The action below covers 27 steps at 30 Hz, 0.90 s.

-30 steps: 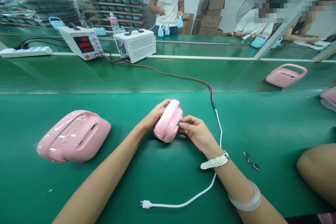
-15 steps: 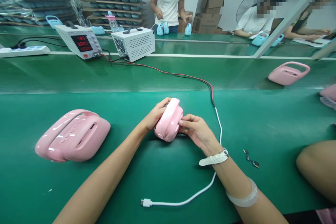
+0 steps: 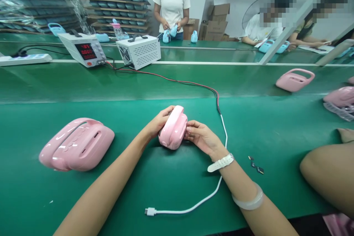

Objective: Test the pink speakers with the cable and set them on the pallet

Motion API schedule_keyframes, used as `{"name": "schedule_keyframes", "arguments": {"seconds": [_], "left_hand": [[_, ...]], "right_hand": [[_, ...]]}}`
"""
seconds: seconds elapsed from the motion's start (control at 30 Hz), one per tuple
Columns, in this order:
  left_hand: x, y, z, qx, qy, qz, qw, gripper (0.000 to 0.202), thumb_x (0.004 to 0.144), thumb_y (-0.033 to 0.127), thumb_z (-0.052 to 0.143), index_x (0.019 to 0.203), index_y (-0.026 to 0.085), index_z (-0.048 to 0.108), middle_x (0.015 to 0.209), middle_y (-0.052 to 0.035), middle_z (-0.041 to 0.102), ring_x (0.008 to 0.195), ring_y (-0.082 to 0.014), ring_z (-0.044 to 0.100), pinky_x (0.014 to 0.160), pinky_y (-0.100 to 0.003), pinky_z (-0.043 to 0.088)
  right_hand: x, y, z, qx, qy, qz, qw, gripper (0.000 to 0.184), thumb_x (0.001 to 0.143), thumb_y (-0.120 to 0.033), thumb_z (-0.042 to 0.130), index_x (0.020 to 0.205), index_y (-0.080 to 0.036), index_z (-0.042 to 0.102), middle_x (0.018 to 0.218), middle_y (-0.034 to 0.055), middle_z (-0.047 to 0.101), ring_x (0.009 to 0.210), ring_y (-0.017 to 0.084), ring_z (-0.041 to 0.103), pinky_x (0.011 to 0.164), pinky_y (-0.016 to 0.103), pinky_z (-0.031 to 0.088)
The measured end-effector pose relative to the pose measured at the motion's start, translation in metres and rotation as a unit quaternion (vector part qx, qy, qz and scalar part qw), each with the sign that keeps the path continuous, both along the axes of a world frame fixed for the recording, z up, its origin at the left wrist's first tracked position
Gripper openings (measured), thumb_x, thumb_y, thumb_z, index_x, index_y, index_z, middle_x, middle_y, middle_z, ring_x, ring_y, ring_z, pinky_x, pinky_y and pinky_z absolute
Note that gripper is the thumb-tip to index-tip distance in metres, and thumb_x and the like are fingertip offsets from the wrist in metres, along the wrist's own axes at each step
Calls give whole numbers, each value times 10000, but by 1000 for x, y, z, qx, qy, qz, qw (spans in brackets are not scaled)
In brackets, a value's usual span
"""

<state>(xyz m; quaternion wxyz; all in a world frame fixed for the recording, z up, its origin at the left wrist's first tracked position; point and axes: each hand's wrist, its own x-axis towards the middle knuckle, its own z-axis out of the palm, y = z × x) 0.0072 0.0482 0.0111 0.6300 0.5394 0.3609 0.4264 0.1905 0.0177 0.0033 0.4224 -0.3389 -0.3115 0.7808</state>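
Note:
A small pink plastic device [image 3: 173, 128] with a handle stands on edge on the green belt [image 3: 166, 184]. My left hand [image 3: 156, 122] wraps round its far left side. My right hand [image 3: 199, 136] presses pinched fingers against its right side; whether they hold anything small is hidden. A second pink device [image 3: 77, 144] lies flat to the left. A white cable [image 3: 193, 204] with a loose plug runs past my right wrist and joins red and black wires [image 3: 188, 82].
A power supply [image 3: 83, 48] with a red display and a white box [image 3: 139, 49] stand at the back left. More pink devices [image 3: 294, 79] lie at right. Small dark chips [image 3: 256, 165] lie near another person's arm [image 3: 329, 173]. People work at the far bench.
My right hand's fingers have closed in against the device's side. The view has shifted slightly; the far person has picked up a blue device.

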Motion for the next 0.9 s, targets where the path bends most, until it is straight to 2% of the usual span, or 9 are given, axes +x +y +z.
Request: {"name": "schedule_keyframes", "arguments": {"seconds": [0.3,0.53,0.6,0.67,0.73,0.8,0.83,0.9], "left_hand": [[3,0,0,-9,-5,12,1000,394,643,334,702,990,173,608,861,-16,604,717,-139,529,622,-223,388],[2,1,0,7,-16,9,1000,315,663,323,694,924,170,610,831,-2,575,692,-116,495,586,-208,353],[3,1,0,7,-21,7,1000,325,651,316,694,925,165,607,823,-3,573,687,-114,491,587,-207,348],[6,1,-1,2,-21,5,1000,371,610,307,701,936,158,606,829,-10,579,697,-119,494,601,-211,349],[9,0,-4,0,-20,11,1000,417,565,311,697,939,149,606,830,-17,580,697,-122,492,604,-217,344],[10,0,-6,10,-20,28,999,423,538,320,674,917,145,608,803,-16,572,662,-118,472,585,-225,330],[9,0,-7,20,-20,37,999,409,526,314,660,895,146,608,782,-11,565,640,-114,456,574,-229,323],[7,-1,-6,40,-17,47,998,357,515,300,637,842,157,612,720,-4,549,598,-117,430,551,-243,317]], "right_hand": [[-4,-5,1,-17,-5,-9,1000,324,500,-215,846,722,-161,616,625,-44,634,561,82,577,662,248,454],[-5,0,-1,-16,-7,-12,1000,346,474,-216,859,720,-159,623,640,-35,636,583,92,585,658,248,466],[-5,-1,-1,-25,-9,-15,1000,360,451,-217,867,711,-162,624,612,-38,614,558,86,560,610,234,457],[-3,-6,3,-39,-9,-28,999,393,424,-241,876,722,-171,631,570,-51,565,484,59,484,492,196,397],[-1,-17,12,-30,-7,-64,997,395,424,-281,878,711,-184,624,544,-67,504,404,22,358,391,169,283],[-1,-30,29,25,4,-93,995,315,524,-323,840,664,-200,586,532,-69,450,367,10,271,356,177,213],[-4,-37,40,67,13,-88,994,274,610,-342,791,637,-205,556,527,-63,429,358,15,263,351,188,208],[-22,-49,63,138,20,8,990,226,723,-417,685,698,-227,565,565,-38,470,334,26,276,336,207,192]]}}
